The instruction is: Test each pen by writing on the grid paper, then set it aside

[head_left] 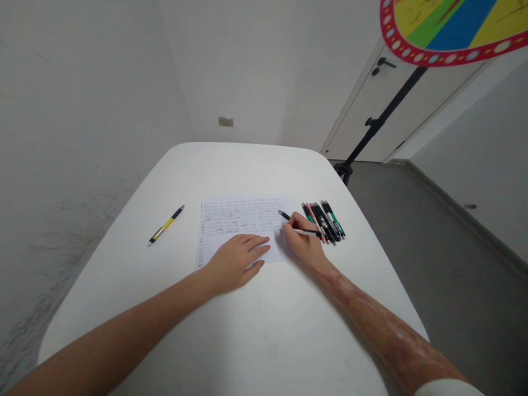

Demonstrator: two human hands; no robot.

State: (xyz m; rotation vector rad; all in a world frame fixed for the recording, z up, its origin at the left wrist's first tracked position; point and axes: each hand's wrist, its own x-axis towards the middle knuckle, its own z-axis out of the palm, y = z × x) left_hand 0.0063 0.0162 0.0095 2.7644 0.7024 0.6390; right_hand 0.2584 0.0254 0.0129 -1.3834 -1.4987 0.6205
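A sheet of paper [231, 220] covered with rows of handwriting lies in the middle of a white table [247, 330]. My left hand [235, 259] rests flat on the paper's near edge, fingers stretched out. My right hand [302, 239] is closed around a black and white pen [289, 219], its tip on the paper's right side. Just right of that hand lies a bunch of several pens [325, 221], black, pink and green, side by side.
A yellow and black pen [165, 225] lies alone on the table's left part. Beyond the table's far right corner stands a black tripod pole [379, 118] bearing a colourful wheel [449, 27]. A white door [396, 104] is behind it.
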